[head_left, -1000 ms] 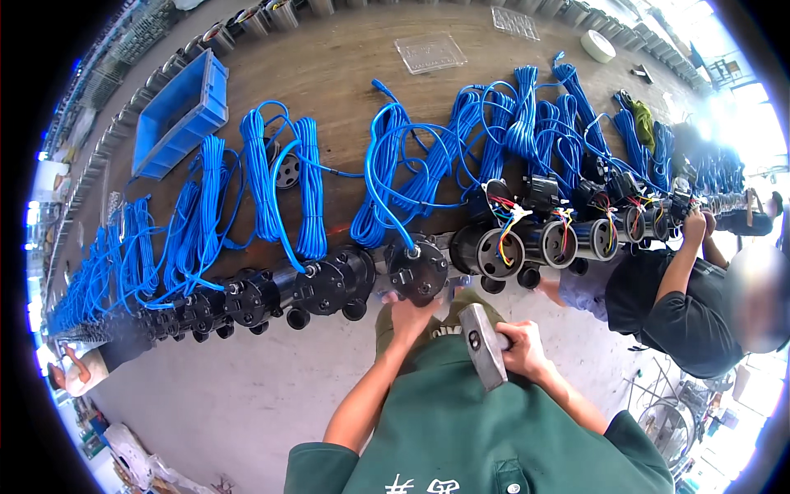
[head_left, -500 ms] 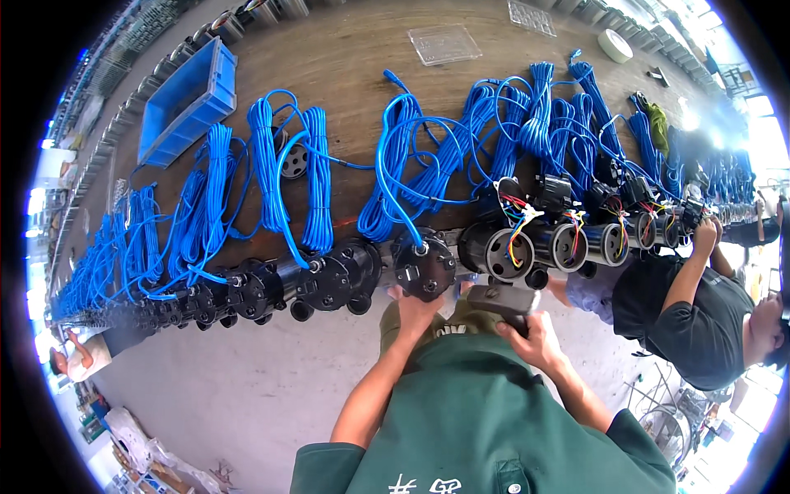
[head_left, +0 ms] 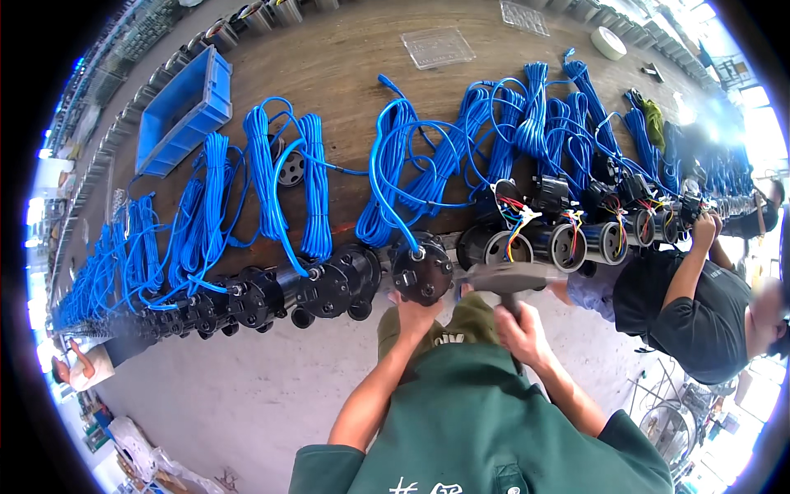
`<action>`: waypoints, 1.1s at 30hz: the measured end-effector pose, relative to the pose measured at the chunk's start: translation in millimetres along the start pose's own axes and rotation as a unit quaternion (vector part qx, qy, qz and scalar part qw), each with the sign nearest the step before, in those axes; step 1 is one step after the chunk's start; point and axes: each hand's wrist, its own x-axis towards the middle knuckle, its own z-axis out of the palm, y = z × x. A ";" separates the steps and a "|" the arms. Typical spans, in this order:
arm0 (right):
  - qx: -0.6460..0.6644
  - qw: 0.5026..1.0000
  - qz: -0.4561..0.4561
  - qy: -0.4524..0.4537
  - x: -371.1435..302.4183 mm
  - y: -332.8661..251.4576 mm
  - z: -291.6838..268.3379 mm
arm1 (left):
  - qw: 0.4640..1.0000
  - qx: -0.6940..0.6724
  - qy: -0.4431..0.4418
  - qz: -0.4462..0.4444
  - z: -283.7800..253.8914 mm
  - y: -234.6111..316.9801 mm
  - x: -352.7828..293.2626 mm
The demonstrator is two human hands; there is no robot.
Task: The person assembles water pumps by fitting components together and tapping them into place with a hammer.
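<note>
My left hand point(head_left: 418, 314) is at the near edge of the bench, closed on the lower side of a round black end cap point(head_left: 422, 276); its fingers are partly hidden behind the cap. A blue cable point(head_left: 387, 193) enters the cap's top and runs up to a coiled bundle on the bench. My right hand point(head_left: 521, 333) grips the handle of a hammer point(head_left: 506, 280), wrapped around it. The hammer's broad head is smeared by motion, to the right of the cap and in front of an open cylinder point(head_left: 508, 247) with coloured wires.
More black-capped cylinders point(head_left: 329, 284) line the bench edge leftward; open wired ones point(head_left: 568, 247) stretch right. Behind them lie blue cable bundles point(head_left: 317, 185), a blue crate point(head_left: 181, 115), a clear plastic tray point(head_left: 438, 48) and a tape roll point(head_left: 609, 44). A co-worker point(head_left: 687, 300) works at right.
My right hand has shifted slightly left and turned the hammer, so its head is now higher and more level. My left hand stays at the black end cap.
</note>
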 end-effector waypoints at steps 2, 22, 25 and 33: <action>-0.144 0.989 -0.038 -0.016 9.9 4.2 -1.3 | 0.998 -0.007 -0.053 -0.024 -11.1 10.0 2.0; -0.266 0.888 -0.168 0.335 -32.4 -29.8 -72.5 | 0.954 0.023 -0.266 -0.133 -127.3 122.0 -29.5; -0.350 0.817 -0.208 0.408 -25.6 -43.3 -116.6 | 0.922 -0.150 -0.345 -0.092 -121.7 220.0 -21.3; -0.430 0.742 -0.254 0.448 -10.6 -10.2 -245.2 | 0.981 0.129 -0.112 0.096 -47.5 348.8 118.4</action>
